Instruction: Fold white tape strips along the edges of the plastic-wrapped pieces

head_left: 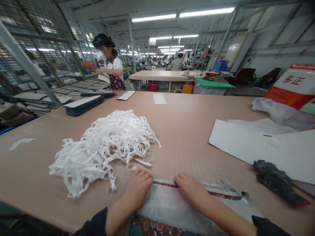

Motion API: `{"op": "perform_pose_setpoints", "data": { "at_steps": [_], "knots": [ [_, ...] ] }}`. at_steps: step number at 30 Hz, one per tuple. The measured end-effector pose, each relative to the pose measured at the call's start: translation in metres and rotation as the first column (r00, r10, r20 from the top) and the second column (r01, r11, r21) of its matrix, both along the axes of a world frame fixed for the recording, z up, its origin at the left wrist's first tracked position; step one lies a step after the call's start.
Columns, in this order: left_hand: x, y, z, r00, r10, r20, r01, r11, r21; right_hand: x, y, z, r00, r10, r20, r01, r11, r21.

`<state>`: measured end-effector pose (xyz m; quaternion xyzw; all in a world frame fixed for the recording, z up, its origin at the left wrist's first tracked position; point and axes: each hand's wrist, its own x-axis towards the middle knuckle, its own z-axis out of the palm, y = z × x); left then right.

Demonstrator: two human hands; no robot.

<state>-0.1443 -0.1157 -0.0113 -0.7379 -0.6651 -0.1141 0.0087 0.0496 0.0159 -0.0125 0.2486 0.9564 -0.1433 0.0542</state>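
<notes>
Near the table's front edge lies a greyish translucent sheet (167, 203), with a narrow red patterned strip (166, 184) along its far side and dark floral fabric (152, 226) showing below. My left hand (139, 186) is closed on the sheet's far left corner, fingers curled. Further right, my right hand (188, 188) has its fingers curled over the same far edge, beside the patterned strip. The fingertips of both hands are partly hidden. Just beyond my left hand sits a large tangled pile of white strips (110, 141).
White cardboard (256, 144) and a dark glove-like cloth (278, 182) lie at the right, near a plastic bag (278, 113). Stacked dark-edged panels (83, 105) stand at the back left. Beyond them a person (110, 65) stands; another is farther back.
</notes>
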Motion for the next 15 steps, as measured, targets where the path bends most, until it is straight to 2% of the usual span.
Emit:
{"op": "perform_pose_setpoints", "data": {
  "at_steps": [2,5,9,12,15],
  "knots": [
    [0.001,0.004,0.006,1.0,0.027,0.006,-0.026,0.999,-0.024,0.013,0.009,0.008,0.995,-0.077,0.06,0.08,0.995,-0.06],
    [0.009,0.01,0.017,1.0,0.022,-0.009,-0.022,1.0,0.021,0.023,0.013,0.021,0.992,-0.104,0.073,0.114,0.984,-0.134],
    [0.03,0.008,0.035,0.993,-0.104,-0.053,0.111,0.984,0.139,0.04,0.0,0.037,0.996,-0.085,-0.014,0.083,0.989,-0.121],
    [0.042,-0.01,0.041,0.975,-0.214,-0.068,0.223,0.953,0.207,0.073,-0.013,0.051,0.992,-0.119,0.037,0.124,0.976,-0.18],
    [0.048,-0.04,0.031,0.952,-0.301,-0.048,0.305,0.927,0.219,0.112,-0.019,0.068,0.979,-0.164,0.117,0.19,0.945,-0.265]
  ]
}}
